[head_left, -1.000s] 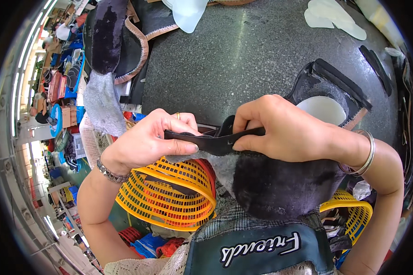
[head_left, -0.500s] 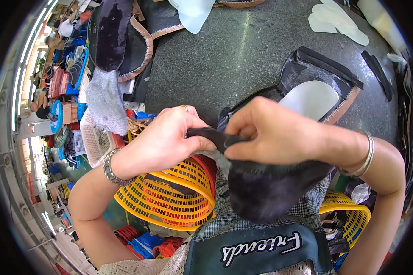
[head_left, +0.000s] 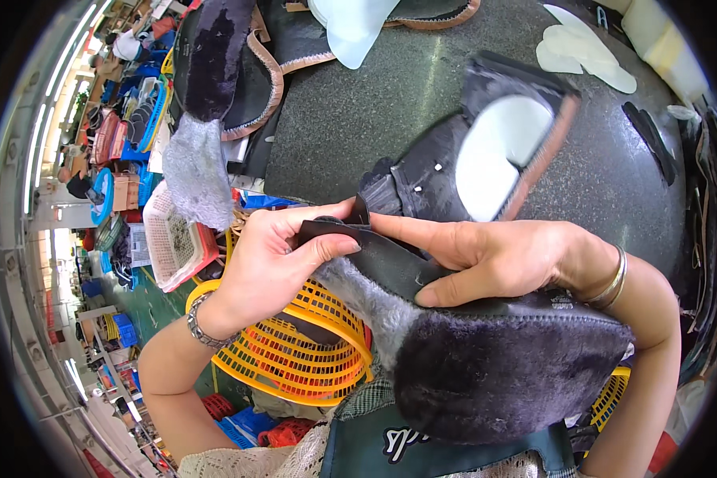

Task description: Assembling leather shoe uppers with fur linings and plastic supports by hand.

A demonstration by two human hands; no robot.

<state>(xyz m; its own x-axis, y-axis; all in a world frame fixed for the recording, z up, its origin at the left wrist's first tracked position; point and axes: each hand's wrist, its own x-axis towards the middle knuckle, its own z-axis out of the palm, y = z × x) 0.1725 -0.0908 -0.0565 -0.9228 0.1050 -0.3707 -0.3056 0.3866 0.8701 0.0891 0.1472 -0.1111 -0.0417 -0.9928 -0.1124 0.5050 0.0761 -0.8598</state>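
Note:
Held between my hands at the table's near edge is a fur-lined boot upper point(head_left: 494, 374), its dark purple and grey plush hanging toward my apron. My left hand point(head_left: 275, 259) pinches the black leather edge at the grey end between thumb and fingers. On the same black strip, my right hand point(head_left: 502, 259) grips with its thumb on the near side and its index finger stretched toward the left hand. A small leather flap stands up between the fingertips. Just beyond my hands, a second dark upper with a white rounded insert point(head_left: 494, 159) lies on the table, slightly blurred.
Stacked fur-lined uppers point(head_left: 215, 64) lie at the far left of the dark speckled table point(head_left: 366, 111). White cut pieces point(head_left: 585, 56) and black strips point(head_left: 652, 139) lie toward the right. A yellow basket point(head_left: 295, 342) and a white-and-red basket point(head_left: 171, 239) stand below left.
The held upper has spread out, showing more purple and grey plush. My right hand has opened from a tight pinch into a longer grip. The upper on the table has turned and shifted.

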